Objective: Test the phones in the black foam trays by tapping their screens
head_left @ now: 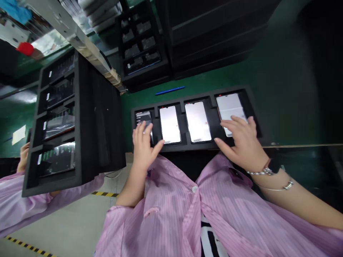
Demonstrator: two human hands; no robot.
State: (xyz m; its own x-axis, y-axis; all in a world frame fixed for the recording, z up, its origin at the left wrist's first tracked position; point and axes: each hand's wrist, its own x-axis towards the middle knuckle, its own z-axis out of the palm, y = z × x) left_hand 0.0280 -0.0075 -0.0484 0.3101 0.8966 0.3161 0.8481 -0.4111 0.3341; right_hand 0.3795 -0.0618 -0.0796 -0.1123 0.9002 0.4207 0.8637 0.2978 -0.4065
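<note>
In front of me a black foam tray holds a row of smartphones in separate slots. My left hand lies over the leftmost phone, whose dark screen shows lines of text; the fingers are spread and cover its lower part. Two phones with bright white screens, the second phone and the third phone, lie uncovered between my hands. On the right, my right hand rests with fingers stretched over the lower part of the fourth phone, also lit white. Neither hand grips anything.
A blue pen lies on the green table behind the tray. To the left stands a tall stack of black foam trays with phones in the top one. Another phone tray sits farther back. A co-worker's hand shows at far left.
</note>
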